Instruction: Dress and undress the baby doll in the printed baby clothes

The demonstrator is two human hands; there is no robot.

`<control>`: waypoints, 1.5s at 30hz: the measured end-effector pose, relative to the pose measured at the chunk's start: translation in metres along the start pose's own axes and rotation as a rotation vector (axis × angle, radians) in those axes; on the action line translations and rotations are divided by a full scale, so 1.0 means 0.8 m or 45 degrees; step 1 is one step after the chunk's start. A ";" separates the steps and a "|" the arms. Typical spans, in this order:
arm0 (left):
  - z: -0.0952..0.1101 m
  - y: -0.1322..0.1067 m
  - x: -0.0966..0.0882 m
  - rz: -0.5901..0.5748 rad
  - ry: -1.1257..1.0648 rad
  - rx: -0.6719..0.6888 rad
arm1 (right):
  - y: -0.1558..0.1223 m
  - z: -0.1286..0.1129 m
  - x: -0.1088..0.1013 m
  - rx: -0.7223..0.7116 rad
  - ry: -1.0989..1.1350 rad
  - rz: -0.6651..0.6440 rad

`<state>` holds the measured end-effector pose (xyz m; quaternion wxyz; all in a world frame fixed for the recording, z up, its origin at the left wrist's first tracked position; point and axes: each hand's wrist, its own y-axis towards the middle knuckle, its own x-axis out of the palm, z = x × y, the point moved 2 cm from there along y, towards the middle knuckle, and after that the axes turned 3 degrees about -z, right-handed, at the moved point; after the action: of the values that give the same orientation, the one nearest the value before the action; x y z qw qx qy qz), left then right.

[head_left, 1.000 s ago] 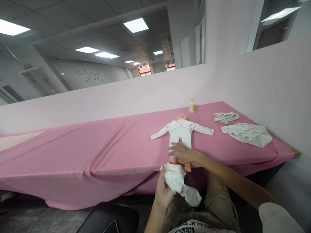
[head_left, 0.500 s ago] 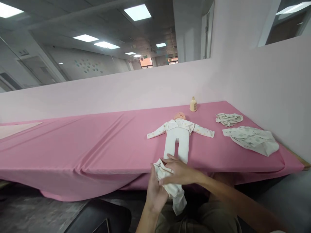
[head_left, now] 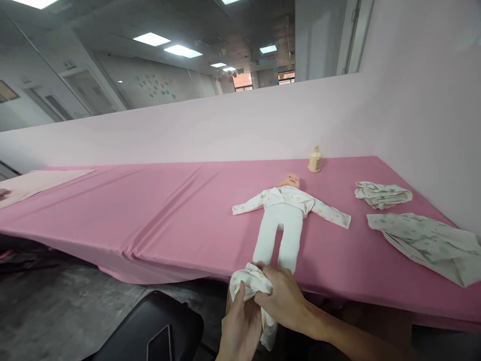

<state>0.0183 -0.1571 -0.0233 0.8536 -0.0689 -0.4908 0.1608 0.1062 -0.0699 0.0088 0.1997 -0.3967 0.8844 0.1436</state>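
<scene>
1. Bunched white garment (head_left: 251, 280) was up in both hands at the near edge of the pink-covered worktop (head_left: 180, 215), with a loose part hanging below.
2. Left hand (head_left: 240, 321): its grip was closed on the garment from the near side, the thumb lying against the fabric.
3. Right hand (head_left: 285, 301): its grip was clamped on the garment's right side, thumb and fingers together on the cloth.
4. A doll (head_left: 282, 215) lay face up just beyond the hands, sleeves spread wide, its white legs pointing toward the person; the feet were out of sight.
5. A pump bottle (head_left: 315, 163) stood beyond the doll's head, near the wall.
6. To the right lay a folded cloth (head_left: 383, 194) and a larger printed cloth (head_left: 428, 243).
7. A phone (head_left: 160, 346) rested on a black seat (head_left: 161, 311).
</scene>
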 end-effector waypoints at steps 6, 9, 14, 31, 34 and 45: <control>-0.006 -0.019 0.009 0.022 0.073 -0.030 | 0.004 0.007 -0.012 -0.106 0.202 0.088; -0.012 -0.019 0.012 0.053 0.084 0.083 | 0.008 0.016 -0.014 -0.014 0.295 0.055; -0.026 -0.003 -0.002 0.111 0.122 0.204 | 0.015 0.030 -0.015 0.089 0.240 0.035; -0.019 0.054 -0.022 0.368 0.251 0.128 | 0.085 0.018 -0.064 0.212 -0.120 0.014; -0.020 0.065 -0.030 0.368 0.354 0.089 | 0.092 0.020 -0.063 0.154 -0.314 0.006; 0.045 0.051 -0.005 0.163 0.422 -0.179 | 0.128 0.028 -0.078 0.240 -0.334 0.240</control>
<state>-0.0232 -0.1219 -0.0194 0.9037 -0.1851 -0.3483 0.1665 0.0715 0.0459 0.0279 0.3354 -0.2696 0.8934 0.1287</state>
